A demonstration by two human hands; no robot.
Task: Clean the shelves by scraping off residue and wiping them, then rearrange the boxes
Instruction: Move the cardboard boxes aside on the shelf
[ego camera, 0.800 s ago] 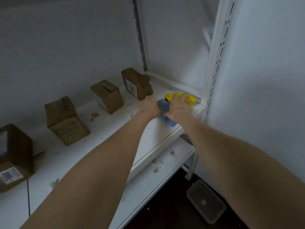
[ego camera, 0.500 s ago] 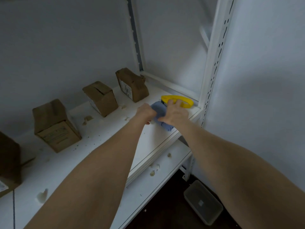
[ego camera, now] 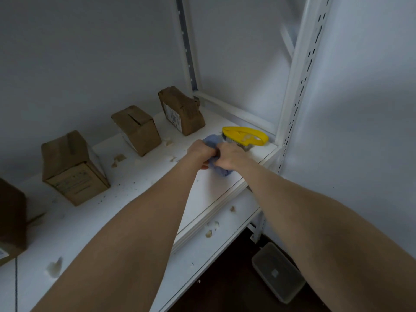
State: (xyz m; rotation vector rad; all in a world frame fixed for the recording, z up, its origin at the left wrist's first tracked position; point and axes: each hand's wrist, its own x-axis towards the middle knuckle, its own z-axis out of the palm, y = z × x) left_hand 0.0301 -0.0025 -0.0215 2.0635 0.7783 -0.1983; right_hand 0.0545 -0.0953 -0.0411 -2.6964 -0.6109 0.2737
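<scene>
Both arms reach out over the upper shelf [ego camera: 139, 199], and the two hands meet on a blue cloth [ego camera: 220, 171] near the shelf's right end, close to its front edge. The left hand [ego camera: 200, 152] has its fingers curled into the cloth from the left, and the right hand [ego camera: 232, 155] is bunched over it from the right, knuckles nearly touching the other hand, so the cloth is grasped by both and pressed onto the white surface. Just behind them, in the right rear corner against the perforated upright [ego camera: 299, 75], lies a yellow brush [ego camera: 245, 134] with its bristles down. Along the back edge stand brown cardboard boxes: one tilted box [ego camera: 186, 110] nearest the brush, a second box [ego camera: 137, 129] to its left, a third box [ego camera: 72, 166] further left, and a fourth box [ego camera: 11, 217] cut off at the left end. Scraps of residue [ego camera: 118, 158] and dark specks dot the shelf between boxes and arms. More scraps lie on the lower shelf [ego camera: 227, 242], and a clear plastic container [ego camera: 277, 272] sits on the dark floor below.
</scene>
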